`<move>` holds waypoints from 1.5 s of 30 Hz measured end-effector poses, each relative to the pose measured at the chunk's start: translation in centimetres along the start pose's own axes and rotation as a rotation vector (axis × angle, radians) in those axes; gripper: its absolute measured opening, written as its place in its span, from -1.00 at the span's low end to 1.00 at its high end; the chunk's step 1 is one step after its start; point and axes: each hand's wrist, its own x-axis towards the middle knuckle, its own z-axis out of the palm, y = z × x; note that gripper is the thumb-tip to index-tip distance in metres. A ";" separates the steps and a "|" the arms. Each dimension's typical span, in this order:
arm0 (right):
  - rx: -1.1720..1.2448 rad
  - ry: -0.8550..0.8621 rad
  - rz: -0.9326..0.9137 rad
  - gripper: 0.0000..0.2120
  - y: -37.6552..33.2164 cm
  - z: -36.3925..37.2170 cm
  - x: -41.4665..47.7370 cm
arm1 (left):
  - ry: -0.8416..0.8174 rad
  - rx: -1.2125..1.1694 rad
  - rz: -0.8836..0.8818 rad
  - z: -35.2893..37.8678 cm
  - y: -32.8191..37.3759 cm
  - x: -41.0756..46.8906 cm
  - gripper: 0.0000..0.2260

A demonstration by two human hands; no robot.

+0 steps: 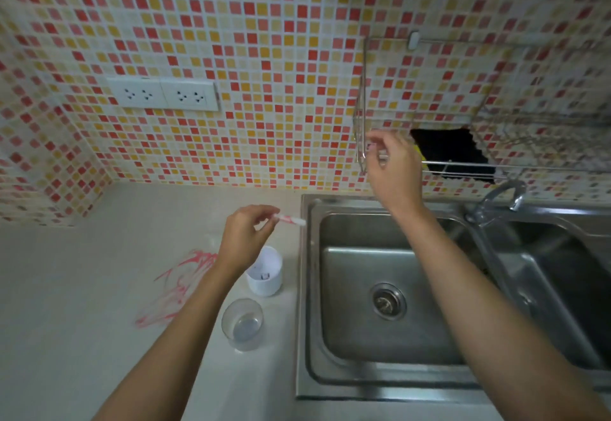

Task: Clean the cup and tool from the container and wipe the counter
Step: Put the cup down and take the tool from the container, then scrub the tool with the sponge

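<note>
left hand [244, 235]: thumb and forefinger pinch one end of a small stick-like tool [292, 220], white with red smears. its free end points away from the hand toward the sink [309, 288]. the other fingers are loosely curled.

just below this hand, partly hidden by the wrist: white container [267, 275], upright, top open. nearer the body than that, beside the forearm and apart from the container: clear cup [243, 323], upright, with what looks like a film of liquid at the bottom. on the outer side of the forearm: red smears [178, 285] on the counter [66, 305].

right hand [393, 169]: raised past the sink's back edge, at the front corner of a wire rack [363, 116]. fingers bent, tips close together. whether they hold the wire or some small thing: cannot tell. faucet [502, 197] lies on the outer side of that forearm.

handling (judgement): the tool looks light, thin and stiff, and is probably slick where smeared, so grip it at the cleaner end. the cup looks light and will be slippery when wet, so wrap the hand round the wall, not the rim. the container looks light and easy to tip.
</note>
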 end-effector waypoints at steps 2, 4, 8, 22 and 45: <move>-0.089 -0.042 0.051 -0.77 2.7 -0.5 3.3 | -0.017 -0.054 -0.042 1.2 2.2 0.5 -0.81; -0.225 -0.213 0.188 -0.70 5.5 0.0 5.5 | -0.019 -0.103 -0.053 2.4 4.2 1.0 -0.82; -0.305 -0.503 0.443 -0.55 8.7 0.8 8.2 | -0.011 -0.159 -0.081 4.6 7.3 1.8 -0.83; 0.235 -0.065 0.009 -0.71 7.5 -4.3 -1.0 | -0.019 -0.193 -0.152 11.0 11.5 3.2 -0.92; 0.164 -0.192 0.299 -0.72 11.2 -3.2 -5.3 | -0.011 -0.207 -0.024 14.5 15.1 4.7 -0.91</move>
